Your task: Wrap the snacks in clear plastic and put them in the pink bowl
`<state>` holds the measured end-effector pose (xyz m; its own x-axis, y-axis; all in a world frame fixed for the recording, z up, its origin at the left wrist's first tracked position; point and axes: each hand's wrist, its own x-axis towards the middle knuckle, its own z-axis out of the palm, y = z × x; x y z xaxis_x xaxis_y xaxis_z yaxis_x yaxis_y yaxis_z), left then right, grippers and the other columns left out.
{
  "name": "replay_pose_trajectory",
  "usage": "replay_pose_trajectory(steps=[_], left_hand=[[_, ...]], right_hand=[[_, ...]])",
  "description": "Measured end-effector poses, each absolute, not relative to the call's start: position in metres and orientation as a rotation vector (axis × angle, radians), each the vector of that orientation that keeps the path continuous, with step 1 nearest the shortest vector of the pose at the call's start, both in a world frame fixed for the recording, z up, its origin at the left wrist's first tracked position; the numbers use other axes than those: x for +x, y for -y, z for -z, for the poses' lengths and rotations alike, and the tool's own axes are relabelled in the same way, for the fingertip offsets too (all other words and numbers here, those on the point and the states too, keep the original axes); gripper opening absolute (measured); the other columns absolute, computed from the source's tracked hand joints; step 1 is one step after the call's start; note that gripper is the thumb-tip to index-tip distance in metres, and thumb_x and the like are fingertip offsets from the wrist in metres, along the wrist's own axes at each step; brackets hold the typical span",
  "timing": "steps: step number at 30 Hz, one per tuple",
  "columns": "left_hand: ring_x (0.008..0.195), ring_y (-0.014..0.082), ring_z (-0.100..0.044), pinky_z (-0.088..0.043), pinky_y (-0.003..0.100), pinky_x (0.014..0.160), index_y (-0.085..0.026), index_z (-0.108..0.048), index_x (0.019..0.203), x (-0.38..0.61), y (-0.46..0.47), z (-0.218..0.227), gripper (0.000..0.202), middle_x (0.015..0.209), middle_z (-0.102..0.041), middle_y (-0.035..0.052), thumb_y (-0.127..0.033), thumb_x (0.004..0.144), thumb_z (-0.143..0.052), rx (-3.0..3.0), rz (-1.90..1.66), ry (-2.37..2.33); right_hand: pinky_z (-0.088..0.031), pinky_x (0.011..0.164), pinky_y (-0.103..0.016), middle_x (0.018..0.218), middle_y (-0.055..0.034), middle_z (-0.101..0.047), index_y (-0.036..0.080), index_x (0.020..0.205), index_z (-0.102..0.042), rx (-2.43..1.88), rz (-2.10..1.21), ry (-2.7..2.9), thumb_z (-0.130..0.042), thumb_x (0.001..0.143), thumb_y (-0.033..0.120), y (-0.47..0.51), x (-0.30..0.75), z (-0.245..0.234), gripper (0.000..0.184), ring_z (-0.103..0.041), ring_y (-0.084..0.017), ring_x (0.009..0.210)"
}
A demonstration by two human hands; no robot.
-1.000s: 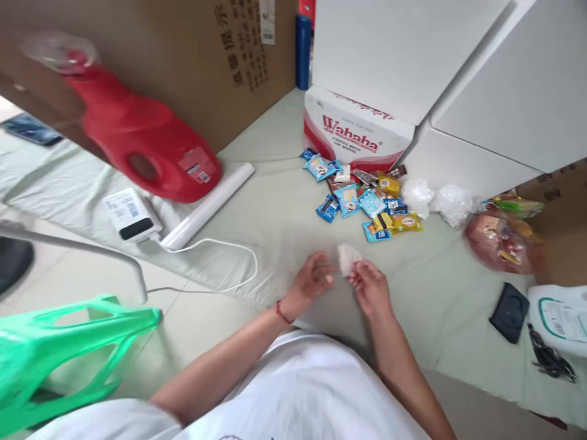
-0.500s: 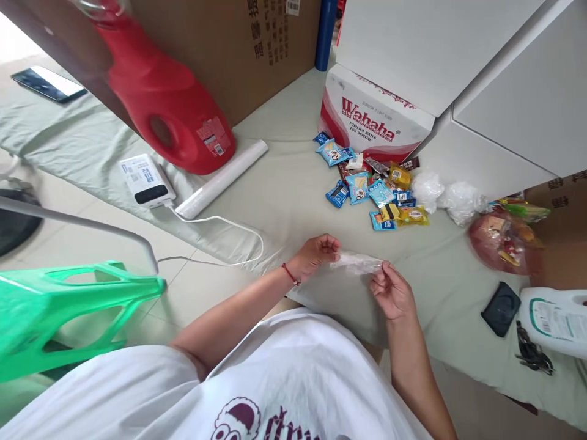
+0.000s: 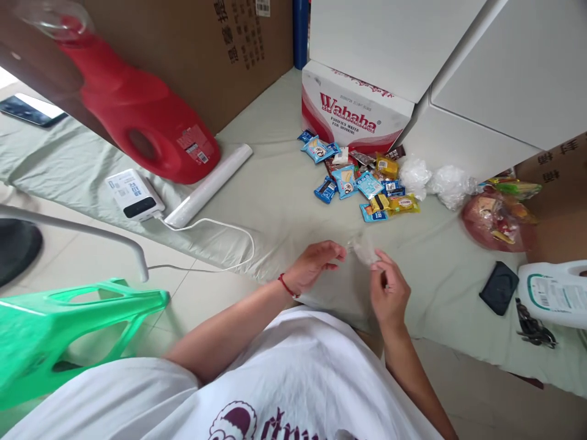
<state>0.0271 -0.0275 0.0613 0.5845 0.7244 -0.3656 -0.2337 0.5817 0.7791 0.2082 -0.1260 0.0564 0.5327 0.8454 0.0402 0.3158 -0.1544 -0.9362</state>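
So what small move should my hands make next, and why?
Probably pinch the far end of the filmy plastic with your left hand: your right hand grips one end, while the left's thumb and fingertips stand parted close to the other.

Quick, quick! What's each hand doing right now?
Left hand: loosely curled, partly open, beside the thin clear plastic; whether it touches can't be told.
Right hand: closed, holding the thin clear plastic between thumb and fingers.

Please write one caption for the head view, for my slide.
Right hand holds translucent plastic beside the left hand; wrapped snacks lie beyond.
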Motion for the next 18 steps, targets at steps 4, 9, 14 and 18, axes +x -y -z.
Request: replay_pose_trajectory(steps=[4, 9, 14, 18], left_hand=[[0.079, 0.0134, -0.058, -0.046, 0.026, 0.071, -0.017, -0.066, 0.087, 0.056, 0.036, -0.046, 0.046, 0.083, -0.064, 0.0000, -0.053, 0.068, -0.087, 0.650, -0.601, -0.817], [0.068, 0.0101, -0.056, -0.041, 0.023, 0.064, -0.016, -0.064, 0.078, 0.048, 0.022, -0.027, 0.038, 0.073, -0.064, -0.0022, -0.042, 0.064, -0.088, 0.629, -0.713, -0.918], [0.076, 0.0139, -0.065, -0.046, 0.024, 0.069, -0.017, -0.062, 0.080, 0.038, 0.024, -0.037, 0.039, 0.076, -0.063, -0.0024, -0.042, 0.066, -0.090, 0.572, -0.734, -0.780], [0.072, 0.0125, -0.064, -0.051, 0.026, 0.072, -0.018, -0.062, 0.082, 0.037, 0.027, -0.040, 0.041, 0.076, -0.061, -0.0031, -0.042, 0.066, -0.091, 0.534, -0.696, -0.689]], right_hand=[[-0.044, 0.112, -0.043, 0.134, -0.0012, -0.070, 0.035, 0.095, -0.078, -1.672, -0.820, 1.273, -0.072, 0.088, 0.040, 0.128, 0.184, -0.056, 0.011, -0.062, -0.028, 0.127], [-0.052, 0.099, -0.041, 0.121, -0.0076, -0.074, 0.028, 0.108, -0.077, -1.744, -0.703, 1.068, -0.060, 0.095, 0.056, 0.137, 0.199, -0.054, 0.035, -0.067, -0.027, 0.112], [-0.055, 0.081, -0.035, 0.127, -0.0111, -0.070, 0.021, 0.125, -0.066, -1.775, -0.668, 0.591, -0.057, 0.088, 0.075, 0.123, 0.235, -0.038, 0.066, -0.065, -0.024, 0.107], [-0.053, 0.061, -0.029, 0.096, -0.0063, -0.073, 0.021, 0.105, -0.070, -1.524, -1.197, 0.303, -0.071, 0.074, 0.079, 0.104, 0.239, -0.032, 0.066, -0.066, -0.019, 0.080]])
